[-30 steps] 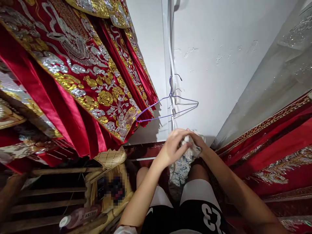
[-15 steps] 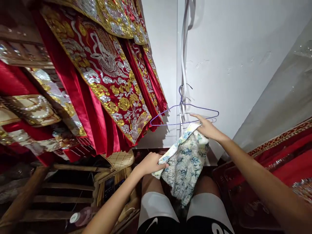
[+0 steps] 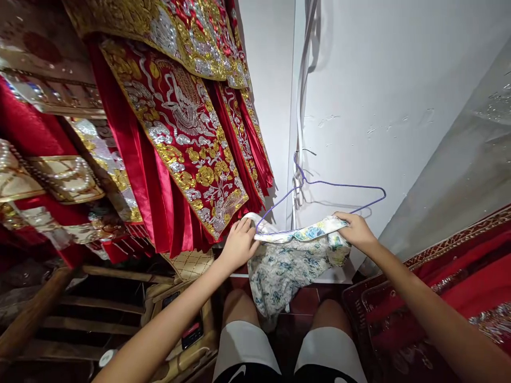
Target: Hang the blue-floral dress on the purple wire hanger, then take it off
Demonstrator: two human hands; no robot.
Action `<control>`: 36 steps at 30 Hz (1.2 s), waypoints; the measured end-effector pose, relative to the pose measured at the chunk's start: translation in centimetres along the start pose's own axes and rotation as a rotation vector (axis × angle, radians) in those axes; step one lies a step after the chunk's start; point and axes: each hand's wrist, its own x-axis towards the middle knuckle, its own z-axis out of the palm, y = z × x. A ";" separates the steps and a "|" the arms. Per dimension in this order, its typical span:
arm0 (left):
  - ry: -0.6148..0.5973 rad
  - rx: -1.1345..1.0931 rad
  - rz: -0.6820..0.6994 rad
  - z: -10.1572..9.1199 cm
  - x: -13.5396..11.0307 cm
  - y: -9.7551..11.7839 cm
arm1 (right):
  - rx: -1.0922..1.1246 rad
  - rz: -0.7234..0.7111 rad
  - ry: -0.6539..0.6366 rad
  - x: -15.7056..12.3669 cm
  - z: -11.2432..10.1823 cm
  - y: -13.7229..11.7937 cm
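My left hand (image 3: 239,242) is closed on the left end of a white garment with blue-green floral print (image 3: 283,268). The other end of its pale folded band is pinched in my right hand (image 3: 357,230), so the band stretches between them. A purple wire hanger (image 3: 339,185) hangs tilted from a white strap (image 3: 301,106) by the wall. Its lower left corner sits at the garment's left opening, while the right corner stands free above my right hand. The cloth hangs down over my knees; its exact kind I cannot tell.
Red costumes with gold and silver embroidery (image 3: 199,149) hang at the left. Below them is a bamboo seat (image 3: 159,290) with phones (image 3: 191,332) and a white-capped bottle (image 3: 107,357). A white wall (image 3: 367,96) stands ahead; red decorated fabric (image 3: 471,282) lies at the right.
Both hands have raised and spread the garment. Its left end has come up around the hanger's left corner, and the hanger has tilted and shifted. The band is now nearly level.
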 end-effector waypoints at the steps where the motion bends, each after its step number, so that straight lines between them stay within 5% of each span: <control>1: 0.036 -0.011 0.030 -0.1 0.1 0.0 | -0.010 0.004 0.009 -0.2 -0.3 0.0; 8: 0.051 -0.203 0.085 -0.9 -0.5 -0.7 | -0.094 0.073 0.028 -0.7 -0.3 0.4; 14: 0.246 -0.452 0.104 -3.1 2.0 -0.5 | 0.035 0.012 -0.023 -1.2 1.7 -0.5; 18: 0.171 -0.786 0.097 -4.3 6.0 -1.2 | 0.109 0.049 -0.084 -2.8 3.1 -1.9; 22: 0.108 -0.858 0.039 -3.0 8.6 -2.8 | 0.166 0.117 -0.096 -3.5 2.6 -2.8; 28: 0.077 -0.843 0.059 -1.1 8.7 -1.2 | 0.240 0.097 -0.097 -2.7 2.2 -2.6; 32: 0.176 -0.790 0.113 -2.3 8.4 -0.6 | 0.231 0.049 -0.135 -2.6 2.6 -2.3; 36: 0.021 -0.952 0.091 -4.0 8.2 -1.9 | 0.074 0.119 0.032 -2.4 0.4 -1.8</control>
